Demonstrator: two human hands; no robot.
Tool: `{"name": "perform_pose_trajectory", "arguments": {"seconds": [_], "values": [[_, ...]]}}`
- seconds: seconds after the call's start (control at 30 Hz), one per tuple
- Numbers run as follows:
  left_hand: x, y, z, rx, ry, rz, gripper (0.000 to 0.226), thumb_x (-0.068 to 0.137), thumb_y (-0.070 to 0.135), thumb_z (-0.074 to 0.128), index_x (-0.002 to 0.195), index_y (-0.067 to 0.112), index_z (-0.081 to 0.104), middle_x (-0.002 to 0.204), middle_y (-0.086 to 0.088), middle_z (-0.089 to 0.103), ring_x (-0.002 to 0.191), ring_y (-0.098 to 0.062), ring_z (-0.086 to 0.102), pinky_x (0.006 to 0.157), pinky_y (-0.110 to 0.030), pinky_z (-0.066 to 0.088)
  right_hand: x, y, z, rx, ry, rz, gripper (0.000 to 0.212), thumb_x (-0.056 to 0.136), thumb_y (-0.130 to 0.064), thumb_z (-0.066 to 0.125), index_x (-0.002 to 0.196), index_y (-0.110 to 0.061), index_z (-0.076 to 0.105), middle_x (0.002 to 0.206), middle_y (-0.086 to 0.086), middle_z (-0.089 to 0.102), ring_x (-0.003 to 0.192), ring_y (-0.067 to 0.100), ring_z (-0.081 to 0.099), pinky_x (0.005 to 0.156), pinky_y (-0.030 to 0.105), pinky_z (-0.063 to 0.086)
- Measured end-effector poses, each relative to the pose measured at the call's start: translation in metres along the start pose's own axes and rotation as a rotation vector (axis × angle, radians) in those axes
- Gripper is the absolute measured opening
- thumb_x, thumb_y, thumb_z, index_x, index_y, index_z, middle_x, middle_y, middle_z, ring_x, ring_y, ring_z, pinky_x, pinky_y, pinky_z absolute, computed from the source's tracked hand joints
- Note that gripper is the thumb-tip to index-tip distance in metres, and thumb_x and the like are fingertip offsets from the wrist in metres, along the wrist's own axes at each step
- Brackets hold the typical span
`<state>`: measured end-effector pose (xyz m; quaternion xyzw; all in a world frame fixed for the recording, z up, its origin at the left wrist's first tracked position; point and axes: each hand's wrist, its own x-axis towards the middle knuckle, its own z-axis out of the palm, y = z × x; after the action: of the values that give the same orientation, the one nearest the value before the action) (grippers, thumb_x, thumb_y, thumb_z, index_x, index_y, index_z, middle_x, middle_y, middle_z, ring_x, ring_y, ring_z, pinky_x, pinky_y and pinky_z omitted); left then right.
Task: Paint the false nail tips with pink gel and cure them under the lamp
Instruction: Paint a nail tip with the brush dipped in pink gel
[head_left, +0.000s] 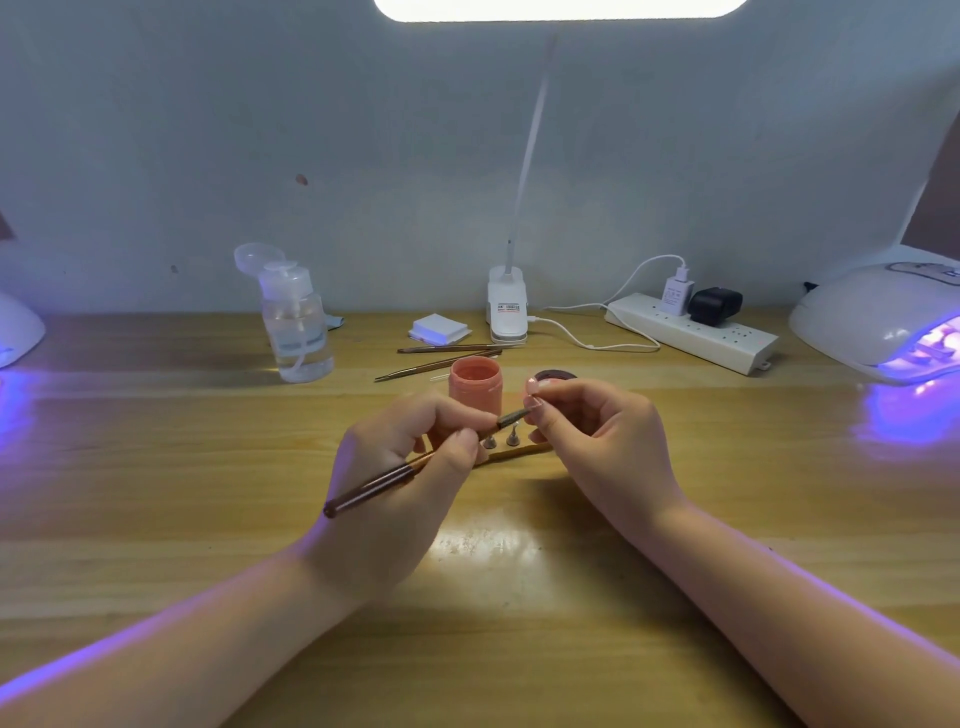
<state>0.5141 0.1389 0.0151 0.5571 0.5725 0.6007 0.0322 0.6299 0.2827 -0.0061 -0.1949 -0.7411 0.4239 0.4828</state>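
Bottle (297, 322): clear pump bottle standing far left on the counter (156, 519), lid flipped up.
Left hand (400, 467): grip closed round a thin brush (410, 467), pinched near the metal collar, handle trailing back toward the wrist; bristle end reaches right to the nail tip.
Jar (475, 383): open pink gel pot just behind the hands, its dark lid (551, 375) beside it.
Stands (501, 441): two small pegs on a wooden strip between the hands, apparently bare.
Right hand (597, 431): grip curled, thumb and forefinger pinching the nail tip (532, 387) or its holder; which, I cannot tell.
Handling: the tip looks featherlight, thin and glossy, likely to slip or flick away; best held by its edges or peg, wet face untouched.
Lamp (883, 322): white curing dome far right, glowing violet, well apart from the hands.
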Motion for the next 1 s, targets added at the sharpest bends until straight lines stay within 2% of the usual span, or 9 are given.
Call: {"name": "perform_pose_trajectory", "arguments": {"seconds": [0.1,0.2,0.27,0.37,0.53,0.67,0.8,1.0], "values": [[0.0015,0.0014,-0.0012,0.001,0.029,0.013,0.027,0.086,0.033,0.052,0.098,0.018,0.07,0.085,0.009,0.071,0.085,-0.009,0.066,0.072,-0.012,0.046,0.0002,0.0004,-0.0001,-0.023,-0.008,-0.003,0.018,0.083,-0.012,0.074,0.084,-0.03,0.071,0.075,0.001,0.073,0.067,0.02,0.07,0.068,0.047,0.058],[0.0037,0.0007,0.0009,0.059,0.01,0.004,0.021,0.086,0.026,0.061,0.104,0.02,0.071,0.096,0.01,0.072,0.091,-0.003,0.064,0.074,-0.007,0.042,0.0,-0.0009,-0.0003,-0.058,0.001,-0.024,0.021,0.083,-0.011,0.074,0.083,-0.032,0.07,0.076,-0.001,0.073,0.066,0.016,0.069,0.067,0.044,0.058],[0.0025,-0.0017,0.0007,0.089,-0.008,0.018,0.019,0.084,0.023,0.062,0.098,0.017,0.073,0.091,0.008,0.072,0.087,-0.007,0.064,0.074,-0.008,0.041,0.0,-0.0012,-0.0004,-0.092,0.006,-0.036,0.017,0.083,-0.011,0.073,0.086,-0.028,0.071,0.075,-0.001,0.073,0.067,0.015,0.069,0.067,0.042,0.058],[0.0005,-0.0026,-0.0009,0.059,-0.002,0.04,0.026,0.08,0.031,0.054,0.092,0.014,0.071,0.082,0.005,0.07,0.083,-0.014,0.063,0.073,-0.014,0.042,0.0,-0.0014,-0.0007,-0.112,0.011,-0.035,0.012,0.083,-0.012,0.073,0.088,-0.023,0.073,0.076,-0.002,0.072,0.068,0.014,0.069,0.068,0.04,0.058],[0.0022,-0.002,0.0017,0.03,0.006,-0.023,0.021,0.087,0.029,0.06,0.103,0.021,0.07,0.098,0.006,0.073,0.096,-0.007,0.066,0.077,-0.01,0.044,-0.0004,-0.0025,0.0001,-0.093,0.011,-0.051,0.022,0.083,-0.011,0.073,0.084,-0.033,0.069,0.075,-0.003,0.073,0.067,0.013,0.069,0.067,0.04,0.058],[0.0004,-0.0035,-0.0001,-0.071,-0.018,-0.078,0.023,0.083,0.036,0.055,0.095,0.022,0.069,0.083,0.005,0.071,0.083,-0.01,0.066,0.073,-0.018,0.049,-0.0004,-0.0016,0.0008,-0.074,0.013,-0.047,0.024,0.083,-0.011,0.073,0.084,-0.035,0.069,0.074,-0.004,0.073,0.067,0.014,0.07,0.068,0.043,0.058],[0.0011,-0.0039,0.0004,-0.161,0.013,-0.088,0.022,0.085,0.033,0.055,0.097,0.019,0.069,0.086,0.002,0.072,0.083,-0.009,0.067,0.072,-0.015,0.05,-0.0006,-0.0013,0.0006,-0.069,0.006,-0.05,0.02,0.083,-0.011,0.073,0.086,-0.031,0.071,0.075,-0.003,0.073,0.068,0.016,0.07,0.067,0.044,0.058],[0.0001,-0.0036,0.0013,-0.187,0.0,-0.101,0.023,0.082,0.034,0.056,0.091,0.018,0.069,0.077,0.0,0.07,0.077,-0.009,0.066,0.071,-0.016,0.049,-0.0002,-0.0007,-0.0006,-0.077,0.002,-0.04,0.018,0.084,-0.013,0.072,0.087,-0.03,0.069,0.074,-0.001,0.072,0.068,0.015,0.07,0.068,0.042,0.058]]}}
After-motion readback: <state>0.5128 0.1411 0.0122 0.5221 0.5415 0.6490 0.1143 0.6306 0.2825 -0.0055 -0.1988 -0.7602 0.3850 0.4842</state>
